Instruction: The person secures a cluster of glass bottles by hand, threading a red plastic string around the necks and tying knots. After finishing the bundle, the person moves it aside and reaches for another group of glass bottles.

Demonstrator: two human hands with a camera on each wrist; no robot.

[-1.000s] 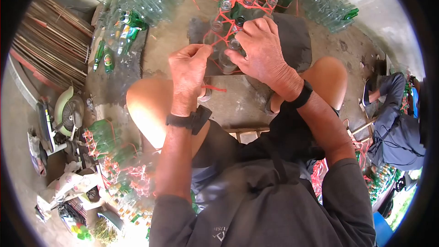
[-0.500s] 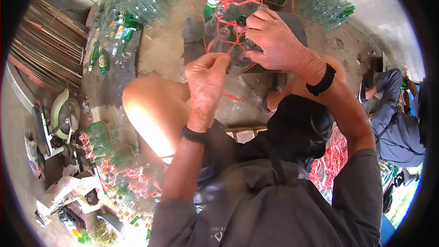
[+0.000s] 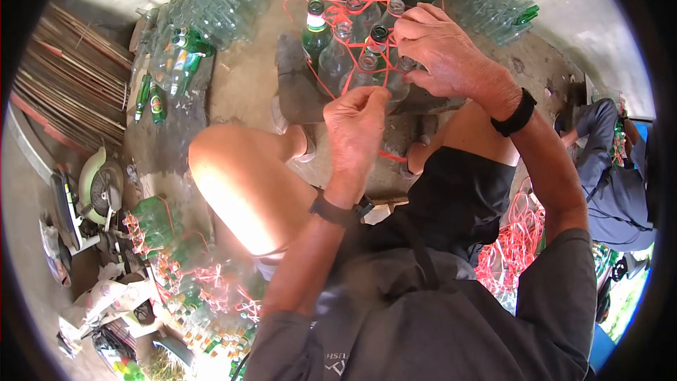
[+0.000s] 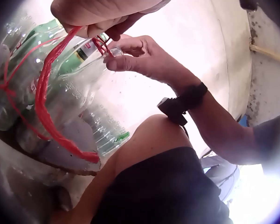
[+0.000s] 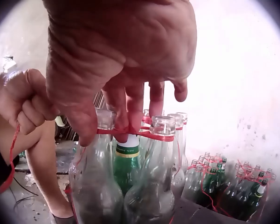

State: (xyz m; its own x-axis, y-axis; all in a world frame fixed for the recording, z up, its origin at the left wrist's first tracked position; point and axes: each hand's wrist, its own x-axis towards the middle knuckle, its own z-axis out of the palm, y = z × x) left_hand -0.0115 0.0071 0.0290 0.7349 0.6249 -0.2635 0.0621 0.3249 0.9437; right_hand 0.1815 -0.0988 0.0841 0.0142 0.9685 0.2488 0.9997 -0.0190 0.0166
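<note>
Two hands at one cluster of upright bottles (image 3: 335,70). Head view: left hand (image 3: 356,123) pinches red twine (image 3: 392,157) at the cluster's near side; right hand (image 3: 451,53) grips the neck of a clear bottle (image 3: 399,90) at the near right. All stand on a dark slab (image 3: 293,81). A green bottle (image 3: 315,37) sits at the left edge; cannot tell if the lashing fully takes it in. If not, it may drop out on lifting.

Left wrist view: a thick strand hangs curved from the left hand. Loose tail could snag.

Right wrist view: thumb and fingers straddle the neck; twine lies just below a neighbouring bottle's lip (image 5: 163,120). An upward pull might slip it off; a hard sideways one could tip or chip glass.
</note>
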